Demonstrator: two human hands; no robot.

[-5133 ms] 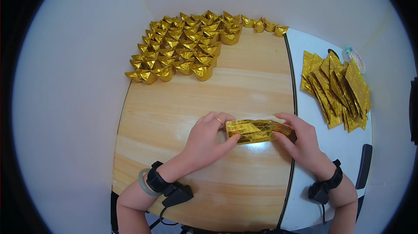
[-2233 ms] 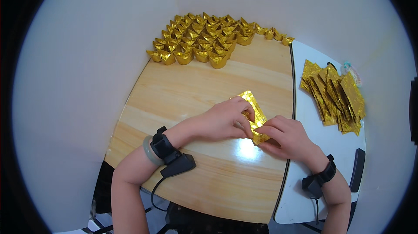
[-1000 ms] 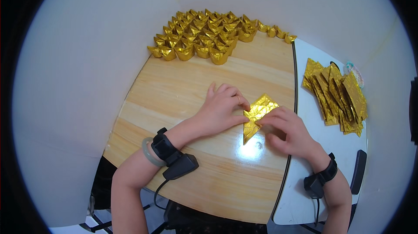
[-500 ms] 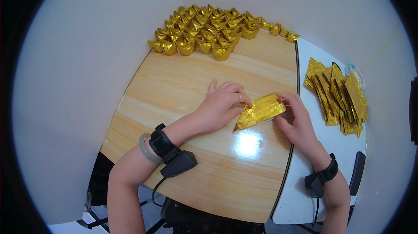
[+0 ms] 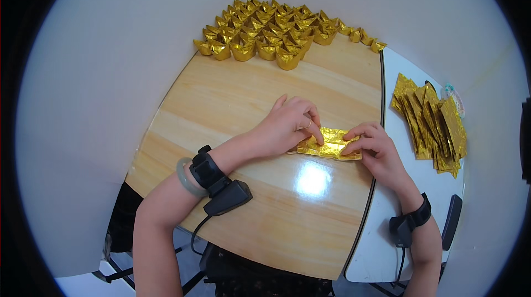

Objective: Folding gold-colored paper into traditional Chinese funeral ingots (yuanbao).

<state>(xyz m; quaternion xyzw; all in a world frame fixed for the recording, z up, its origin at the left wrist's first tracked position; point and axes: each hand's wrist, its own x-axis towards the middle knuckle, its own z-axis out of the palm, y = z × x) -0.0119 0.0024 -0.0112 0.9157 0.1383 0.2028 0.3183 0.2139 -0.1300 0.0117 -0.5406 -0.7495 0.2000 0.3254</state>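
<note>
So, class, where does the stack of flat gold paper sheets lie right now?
The stack of flat gold sheets lies on the white side table, right of the wooden table, beyond the right hand.

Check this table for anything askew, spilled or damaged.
Nothing stands out. Both hands, left hand and right hand, press a gold foil sheet flat; folded gold ingots sit grouped, the foil stack fanned loosely.

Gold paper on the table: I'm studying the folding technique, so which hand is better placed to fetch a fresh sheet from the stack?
Probably the right hand. It sits on the gold paper's right end, on the stack's side. The left hand presses the paper's left end, farther away.
</note>
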